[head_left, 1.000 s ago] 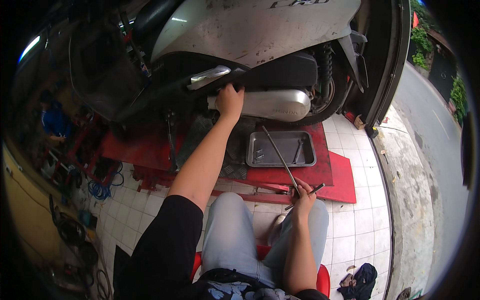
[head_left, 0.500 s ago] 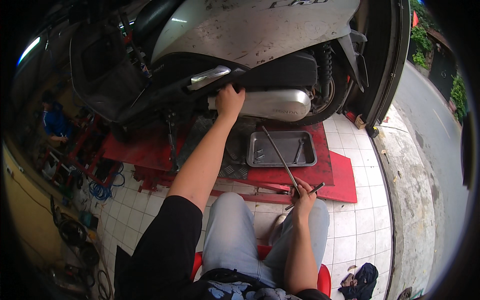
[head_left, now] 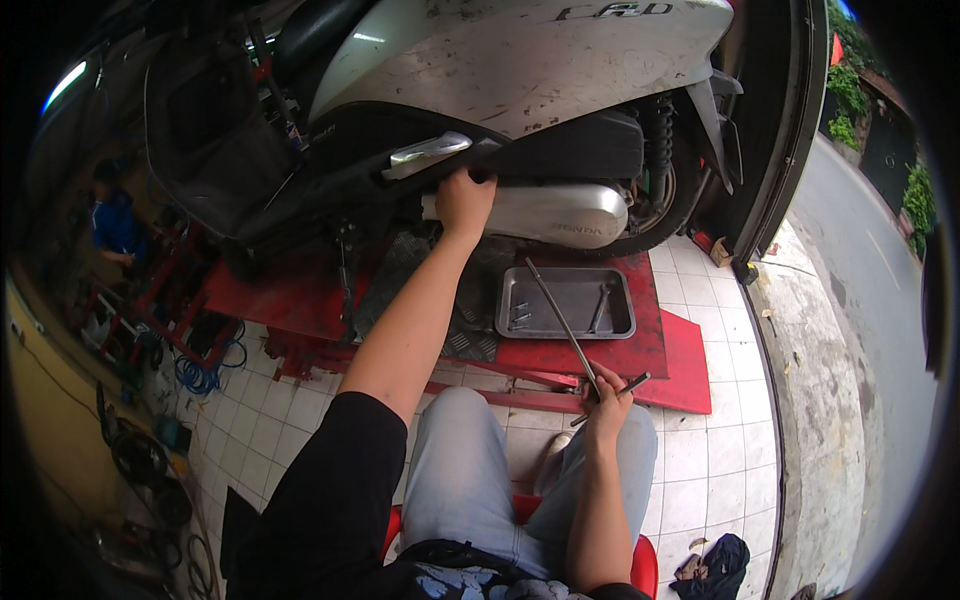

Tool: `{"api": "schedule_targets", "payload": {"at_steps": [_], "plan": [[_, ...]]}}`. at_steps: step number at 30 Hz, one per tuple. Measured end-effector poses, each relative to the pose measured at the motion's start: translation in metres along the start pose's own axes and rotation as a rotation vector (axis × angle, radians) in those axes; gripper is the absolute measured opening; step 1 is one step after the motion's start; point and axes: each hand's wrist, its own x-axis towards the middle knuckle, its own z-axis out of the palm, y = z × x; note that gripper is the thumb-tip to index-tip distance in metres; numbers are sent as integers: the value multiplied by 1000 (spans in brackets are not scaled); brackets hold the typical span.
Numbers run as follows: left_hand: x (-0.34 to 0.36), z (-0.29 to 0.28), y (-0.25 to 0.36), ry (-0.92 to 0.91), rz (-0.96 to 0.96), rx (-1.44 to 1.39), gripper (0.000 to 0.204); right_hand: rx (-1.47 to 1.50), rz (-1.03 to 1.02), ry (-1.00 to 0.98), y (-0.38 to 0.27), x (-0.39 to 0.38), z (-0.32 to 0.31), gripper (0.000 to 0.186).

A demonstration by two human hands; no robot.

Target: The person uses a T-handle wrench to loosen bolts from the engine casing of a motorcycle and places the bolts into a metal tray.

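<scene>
A grey and black scooter (head_left: 520,75) stands side-on before me. My left hand (head_left: 465,210) reaches up to it, at the gap between the black lower panel (head_left: 560,150) and the front of the silver engine cover (head_left: 565,214). Its fingers are curled in, and whatever they pinch is hidden. Over my right knee, my right hand (head_left: 604,412) is closed around a long T-handle wrench (head_left: 562,322), near its crossbar. The shaft slants up and left over a metal tray (head_left: 566,337), which holds a wrench (head_left: 600,308) and several small bolts (head_left: 520,314).
The tray rests on a red lift platform (head_left: 650,340) with a dark tread plate (head_left: 400,300). A person in blue (head_left: 115,225) is at the far left. Blue hose (head_left: 198,376) lies on the tiles, dark cloth (head_left: 718,570) at lower right. A road (head_left: 870,250) runs outside.
The view has shifted slightly. Both hands keep their places, the left at the scooter and the right on the T-handle wrench. The person in blue has changed posture a little.
</scene>
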Motion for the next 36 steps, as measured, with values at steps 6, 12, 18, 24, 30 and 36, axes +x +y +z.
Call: {"api": "schedule_targets", "payload": {"at_steps": [6, 12, 18, 24, 30, 36], "plan": [[1, 5, 0, -16, -15, 126, 34, 5, 20, 16, -4, 0, 2, 28], [8, 0, -2, -79, 6, 214, 35, 38, -1, 12, -1, 2, -1, 29], [1, 0, 1, -37, 17, 121, 35, 31, -3, -19, -1, 7, -5, 30], [1, -8, 7, -66, -3, 47, 38, 15, 9, -41, -10, 2, -1, 30], [6, -8, 8, -130, -30, 213, 36, 13, 2, -40, -8, 2, -2, 30], [4, -8, 7, -142, -62, 282, 36, 19, 3, -43, -7, 4, -3, 30]]}}
